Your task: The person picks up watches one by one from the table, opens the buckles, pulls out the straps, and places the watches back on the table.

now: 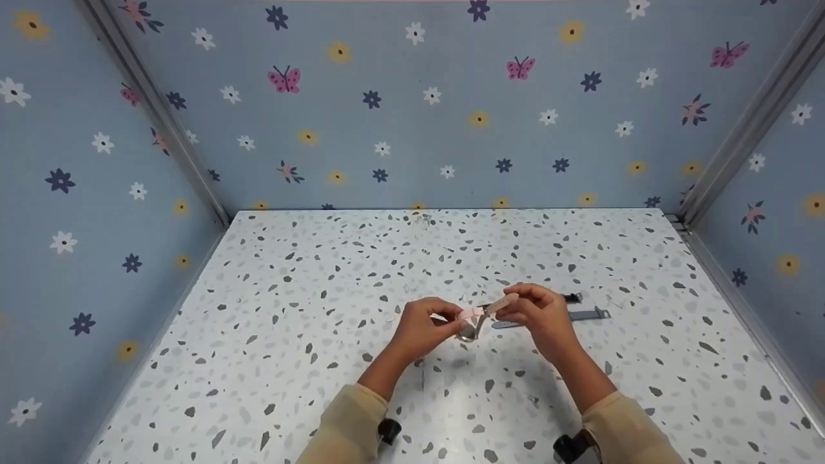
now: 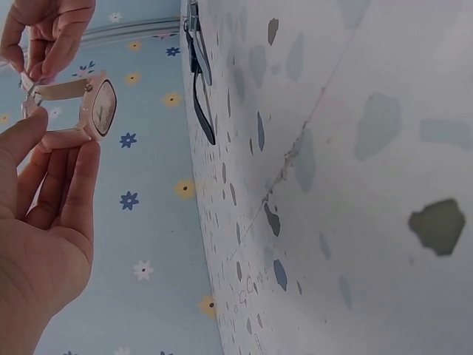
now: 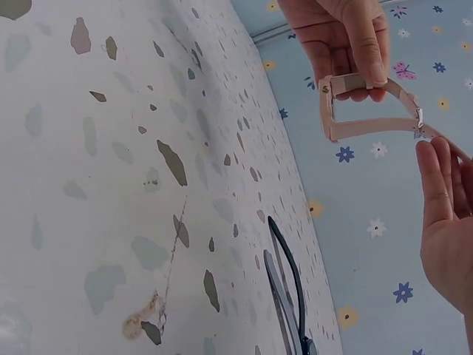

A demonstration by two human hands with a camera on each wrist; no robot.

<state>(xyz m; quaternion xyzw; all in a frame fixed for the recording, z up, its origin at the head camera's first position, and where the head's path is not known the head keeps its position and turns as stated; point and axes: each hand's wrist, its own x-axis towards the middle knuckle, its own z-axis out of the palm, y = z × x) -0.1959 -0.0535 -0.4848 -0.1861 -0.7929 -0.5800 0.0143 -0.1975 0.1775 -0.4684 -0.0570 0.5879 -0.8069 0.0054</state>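
Observation:
A wristwatch with a pale pink strap (image 1: 474,313) hangs between both hands, raised over the table; its round dial (image 2: 103,109) faces away from the left palm. My left hand (image 1: 419,327) pinches the strap between thumb and fingers, close to the case (image 3: 326,111). The strap forms a loop, its tail passing through the metal buckle (image 3: 420,117). At the tail end, my right hand (image 1: 544,319) holds the strap (image 1: 503,303) with its fingertips. Part of the case is covered by the left fingers in the head view.
Behind the right hand lie a watch with a grey-blue strap (image 1: 588,315) and one with a black strap (image 1: 572,298), both partly hidden. The speckled white table (image 1: 309,386) is enclosed by flowered blue panels (image 1: 412,116) at the back and sides.

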